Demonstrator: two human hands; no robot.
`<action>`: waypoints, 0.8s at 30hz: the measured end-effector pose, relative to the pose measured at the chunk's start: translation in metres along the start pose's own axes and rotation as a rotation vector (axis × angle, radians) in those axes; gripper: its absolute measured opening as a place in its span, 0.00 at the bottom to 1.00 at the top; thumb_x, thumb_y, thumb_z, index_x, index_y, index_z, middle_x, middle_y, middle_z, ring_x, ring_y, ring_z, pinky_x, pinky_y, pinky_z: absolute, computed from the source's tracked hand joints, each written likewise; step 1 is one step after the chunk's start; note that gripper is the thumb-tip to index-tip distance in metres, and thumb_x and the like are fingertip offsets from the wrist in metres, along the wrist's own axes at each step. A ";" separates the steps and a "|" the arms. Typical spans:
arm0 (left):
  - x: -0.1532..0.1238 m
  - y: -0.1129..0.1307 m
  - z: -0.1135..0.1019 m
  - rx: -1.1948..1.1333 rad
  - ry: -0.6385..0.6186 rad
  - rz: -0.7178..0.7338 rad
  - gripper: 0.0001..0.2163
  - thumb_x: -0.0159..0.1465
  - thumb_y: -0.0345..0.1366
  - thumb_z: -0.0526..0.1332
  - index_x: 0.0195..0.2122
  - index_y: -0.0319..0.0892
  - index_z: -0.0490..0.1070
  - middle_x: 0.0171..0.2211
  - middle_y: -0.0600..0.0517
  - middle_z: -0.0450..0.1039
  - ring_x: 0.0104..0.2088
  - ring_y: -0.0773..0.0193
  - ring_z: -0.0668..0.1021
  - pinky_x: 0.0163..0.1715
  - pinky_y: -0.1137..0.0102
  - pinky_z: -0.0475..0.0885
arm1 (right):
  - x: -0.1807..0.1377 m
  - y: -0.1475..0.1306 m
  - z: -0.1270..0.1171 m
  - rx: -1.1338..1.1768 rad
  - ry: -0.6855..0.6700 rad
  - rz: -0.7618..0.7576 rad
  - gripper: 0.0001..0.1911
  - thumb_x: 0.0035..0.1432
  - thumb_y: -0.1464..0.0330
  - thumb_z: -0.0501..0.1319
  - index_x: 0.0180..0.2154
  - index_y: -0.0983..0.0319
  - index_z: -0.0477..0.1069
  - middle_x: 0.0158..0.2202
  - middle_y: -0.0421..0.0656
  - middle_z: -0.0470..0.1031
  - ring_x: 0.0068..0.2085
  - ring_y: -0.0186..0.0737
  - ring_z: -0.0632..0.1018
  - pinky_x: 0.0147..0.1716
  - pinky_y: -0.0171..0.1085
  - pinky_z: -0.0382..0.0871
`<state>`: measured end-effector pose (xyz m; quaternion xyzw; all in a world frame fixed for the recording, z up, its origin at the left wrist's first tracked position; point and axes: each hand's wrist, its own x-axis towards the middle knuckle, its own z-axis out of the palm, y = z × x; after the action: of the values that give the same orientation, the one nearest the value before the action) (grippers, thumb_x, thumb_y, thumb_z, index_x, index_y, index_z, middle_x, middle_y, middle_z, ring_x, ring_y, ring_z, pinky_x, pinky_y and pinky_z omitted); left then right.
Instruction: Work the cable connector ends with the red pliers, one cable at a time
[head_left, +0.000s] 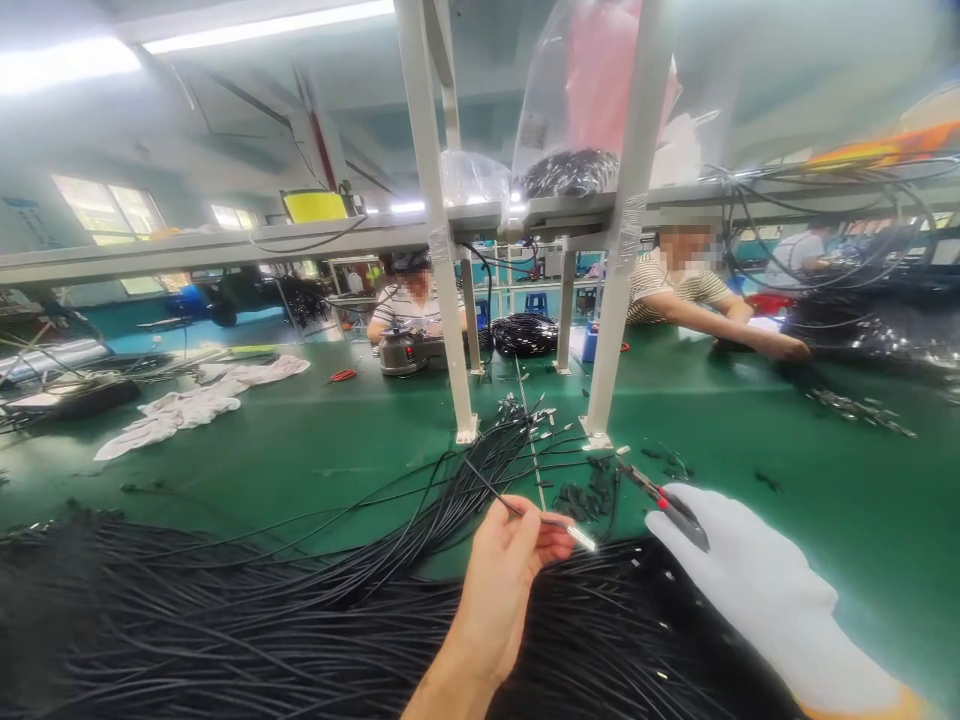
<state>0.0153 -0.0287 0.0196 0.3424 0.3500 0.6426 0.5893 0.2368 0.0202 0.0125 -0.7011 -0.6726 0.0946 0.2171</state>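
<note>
My bare left hand (501, 575) pinches a thin black cable (486, 482) close to its end, where a silver metal connector (580, 537) sticks out past the fingertips. On my right hand (750, 575) is a white glove, and it is closed around pliers (654, 487) with red and black handles. The plier jaws point up and left, apart from the connector. Below both hands spreads a large heap of black cables (262, 620). A bundle of cables (469, 475) with silver ends lies beyond my left hand. Small black pieces (583, 502) lie between my hands.
White shelf posts (616, 270) stand on the green table (360, 430). A coil of black cable (525, 335) rests behind them. A white cloth (202, 400) lies at left. Across the table, a person (679, 290) reaches toward cables at right, and another person (409, 300) sits behind a grey device (403, 352).
</note>
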 end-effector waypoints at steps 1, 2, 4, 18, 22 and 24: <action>0.000 0.000 0.000 0.002 -0.013 -0.006 0.13 0.61 0.41 0.68 0.34 0.40 0.66 0.34 0.46 0.81 0.33 0.64 0.79 0.40 0.65 0.73 | -0.004 -0.002 -0.001 0.090 -0.041 0.012 0.24 0.57 0.47 0.53 0.44 0.54 0.74 0.42 0.46 0.79 0.41 0.52 0.78 0.39 0.45 0.68; 0.000 0.001 0.000 0.005 -0.029 -0.013 0.13 0.61 0.41 0.68 0.34 0.40 0.66 0.34 0.46 0.81 0.33 0.63 0.79 0.40 0.65 0.73 | -0.008 -0.006 -0.003 0.187 -0.094 0.017 0.23 0.56 0.46 0.53 0.41 0.53 0.74 0.38 0.42 0.79 0.39 0.49 0.78 0.39 0.44 0.68; 0.000 0.001 0.000 0.008 -0.064 -0.027 0.13 0.61 0.41 0.69 0.34 0.40 0.66 0.34 0.47 0.81 0.33 0.63 0.79 0.40 0.65 0.73 | -0.019 -0.017 -0.006 0.380 -0.200 -0.010 0.22 0.55 0.45 0.54 0.35 0.54 0.73 0.30 0.38 0.76 0.34 0.44 0.75 0.36 0.40 0.68; -0.002 -0.014 0.004 0.416 -0.136 -0.128 0.09 0.59 0.39 0.66 0.32 0.39 0.69 0.27 0.51 0.74 0.26 0.65 0.74 0.30 0.69 0.69 | -0.041 -0.030 0.018 0.437 -0.039 -0.240 0.11 0.58 0.58 0.56 0.35 0.55 0.73 0.29 0.37 0.77 0.30 0.37 0.76 0.32 0.35 0.71; -0.005 -0.015 0.001 0.823 0.010 0.195 0.08 0.64 0.38 0.61 0.29 0.41 0.71 0.25 0.54 0.69 0.25 0.66 0.69 0.28 0.70 0.66 | -0.043 -0.027 0.022 0.336 0.129 -0.460 0.08 0.61 0.64 0.56 0.39 0.55 0.73 0.34 0.38 0.79 0.31 0.36 0.78 0.32 0.32 0.73; -0.008 -0.013 0.000 0.935 0.004 0.399 0.05 0.63 0.35 0.61 0.37 0.41 0.75 0.33 0.51 0.72 0.29 0.65 0.71 0.31 0.70 0.68 | -0.044 -0.030 0.024 0.317 0.208 -0.601 0.07 0.60 0.69 0.56 0.37 0.56 0.72 0.32 0.38 0.78 0.31 0.35 0.78 0.31 0.31 0.72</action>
<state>0.0221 -0.0357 0.0082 0.6285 0.5290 0.5181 0.2382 0.1966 -0.0189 -0.0028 -0.4352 -0.8003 0.0579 0.4085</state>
